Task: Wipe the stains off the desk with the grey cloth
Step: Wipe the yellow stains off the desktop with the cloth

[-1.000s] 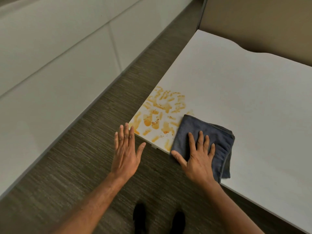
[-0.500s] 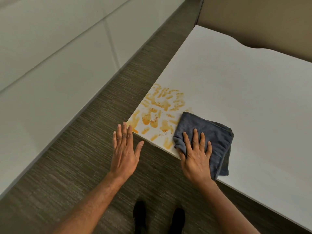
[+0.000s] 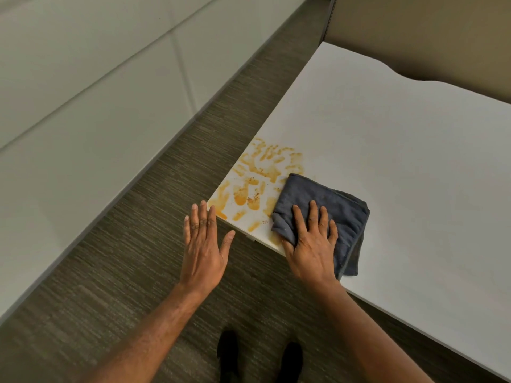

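Observation:
A folded grey cloth (image 3: 340,208) lies on the white desk (image 3: 401,167) near its front left corner. My right hand (image 3: 311,244) presses on the cloth's near left part, thumb curled around its bunched edge at the desk's rim. Orange smeared stains (image 3: 254,178) cover the desk corner just left of and beyond the cloth; the cloth's far corner touches them. My left hand (image 3: 203,244) hovers flat over the floor, fingers apart, fingertips beside the desk's corner, holding nothing.
Grey striped carpet (image 3: 138,258) lies left of and below the desk. White wall panels (image 3: 83,92) run along the left. A tan partition (image 3: 428,31) stands behind the desk. My dark shoes (image 3: 260,357) show at the bottom.
My right hand has bunched the cloth's near left edge and nudged the cloth slightly left, further onto the stains. My left hand has stayed beside the desk corner.

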